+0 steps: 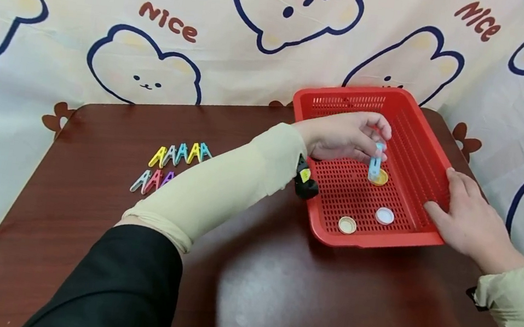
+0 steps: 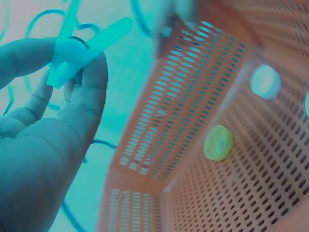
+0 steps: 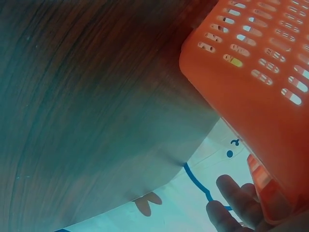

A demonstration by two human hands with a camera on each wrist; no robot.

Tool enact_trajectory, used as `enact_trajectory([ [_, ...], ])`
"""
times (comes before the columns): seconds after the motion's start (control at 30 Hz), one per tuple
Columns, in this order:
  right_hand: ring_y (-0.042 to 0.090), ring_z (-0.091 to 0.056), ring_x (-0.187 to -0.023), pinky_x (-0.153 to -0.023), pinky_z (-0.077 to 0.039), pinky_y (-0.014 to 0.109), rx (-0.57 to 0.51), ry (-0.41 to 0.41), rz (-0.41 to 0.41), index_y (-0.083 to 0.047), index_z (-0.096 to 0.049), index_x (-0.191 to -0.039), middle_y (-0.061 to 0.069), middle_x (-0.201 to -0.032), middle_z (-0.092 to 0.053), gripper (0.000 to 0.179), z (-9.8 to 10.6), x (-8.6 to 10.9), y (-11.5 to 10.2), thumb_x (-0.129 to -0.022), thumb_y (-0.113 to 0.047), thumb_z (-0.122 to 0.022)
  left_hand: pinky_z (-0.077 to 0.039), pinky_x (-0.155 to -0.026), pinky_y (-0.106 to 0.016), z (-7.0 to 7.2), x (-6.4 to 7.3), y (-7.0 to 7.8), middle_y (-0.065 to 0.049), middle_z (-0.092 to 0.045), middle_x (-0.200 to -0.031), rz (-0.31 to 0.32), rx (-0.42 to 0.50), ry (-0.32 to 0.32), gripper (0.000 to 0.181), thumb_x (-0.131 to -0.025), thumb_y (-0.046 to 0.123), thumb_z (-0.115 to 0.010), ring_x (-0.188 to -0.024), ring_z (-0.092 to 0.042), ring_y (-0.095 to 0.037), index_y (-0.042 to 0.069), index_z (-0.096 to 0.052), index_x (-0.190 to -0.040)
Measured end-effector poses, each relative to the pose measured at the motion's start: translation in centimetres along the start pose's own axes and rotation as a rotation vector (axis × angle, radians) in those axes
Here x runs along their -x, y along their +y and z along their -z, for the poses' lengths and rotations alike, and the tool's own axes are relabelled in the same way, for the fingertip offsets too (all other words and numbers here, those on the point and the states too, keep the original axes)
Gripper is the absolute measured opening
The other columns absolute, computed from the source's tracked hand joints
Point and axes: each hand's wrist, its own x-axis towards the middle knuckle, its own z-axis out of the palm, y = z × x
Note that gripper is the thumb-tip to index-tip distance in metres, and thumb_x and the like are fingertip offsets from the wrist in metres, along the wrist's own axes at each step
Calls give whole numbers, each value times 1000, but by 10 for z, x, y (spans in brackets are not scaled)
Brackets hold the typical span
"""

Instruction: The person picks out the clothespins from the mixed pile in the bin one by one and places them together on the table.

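My left hand [image 1: 345, 137] is over the red basket [image 1: 368, 244] and pinches a light blue clothespin [image 1: 374, 167] between thumb and fingers. The left wrist view shows the same clothespin [image 2: 77, 57] from the side, its two legs spread in a V. At the basket's right side, my right hand [image 1: 470, 221] grips the rim. Its fingers [image 3: 236, 205] show beside the basket's outer wall in the right wrist view. Inside the basket lie a yellow round cap [image 1: 381, 177], a white cap [image 1: 385, 216] and a cream cap [image 1: 347, 225].
On the brown table [image 1: 87, 207], two rows of colourful clothespins [image 1: 182, 153] stand to the left, partly hidden by my left sleeve [image 1: 225, 181]. Behind the table hangs a patterned cloth [image 1: 233, 77], and the basket stands near the table's back right corner.
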Motion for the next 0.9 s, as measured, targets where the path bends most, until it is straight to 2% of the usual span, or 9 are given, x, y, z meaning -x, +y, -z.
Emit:
enact_trajectory([
  [0.13,58,-38,-120,-83,-45,76,-6,-11,-8,12,-9,-158,40,-150,-22,85,-1,2,0,-99,-25,-58,-56,-89,-36,14,20,2,-16,-65,-100,-107,117,52,16,-101,-11,-52,-99,-66,-29,3,-55,-107],
  [0.2,58,-38,-119,-83,-46,75,-9,-22,-16,12,-8,-158,40,-150,-21,87,0,3,0,-99,-26,-59,-57,-84,-34,21,29,2,-16,-66,-101,-151,191,83,16,-103,-9,-50,-95,-68,-27,5,-56,-106],
  [0.4,59,-38,-118,-81,-47,74,-8,-46,-25,12,-6,-158,41,-150,-21,89,3,4,-2,-99,-28,-60,-59,-82,-36,40,60,-8,-18,-65,-110,-262,394,169,19,-107,-5,-43,-96,-66,-28,6,-58,-101],
  [0.5,58,-38,-119,-81,-47,74,-4,-46,-14,12,-7,-158,41,-150,-21,89,2,4,-3,-99,-28,-60,-58,-84,-35,51,76,-16,-18,-64,-109,-309,445,214,21,-108,-5,-41,-100,-64,-28,7,-57,-100],
  [0.63,58,-37,-119,-81,-47,74,4,-41,-7,12,-7,-158,40,-150,-21,89,2,5,-2,-99,-28,-60,-57,-85,-33,66,96,-25,-17,-63,-108,-357,510,266,21,-107,-6,-40,-98,-63,-27,6,-58,-104],
  [0.8,59,-36,-120,-81,-46,75,6,-42,-1,12,-6,-158,41,-150,-20,89,2,6,-1,-100,-28,-60,-57,-85,-32,82,118,-31,-17,-64,-106,-416,599,347,20,-107,-5,-44,-93,-66,-26,6,-60,-109],
  [0.9,59,-35,-120,-81,-46,75,11,-38,3,12,-7,-158,41,-149,-20,88,3,5,-2,-100,-28,-60,-58,-84,-30,90,130,-32,-16,-66,-104,-449,609,393,17,-106,-3,-47,-93,-67,-26,6,-61,-109],
])
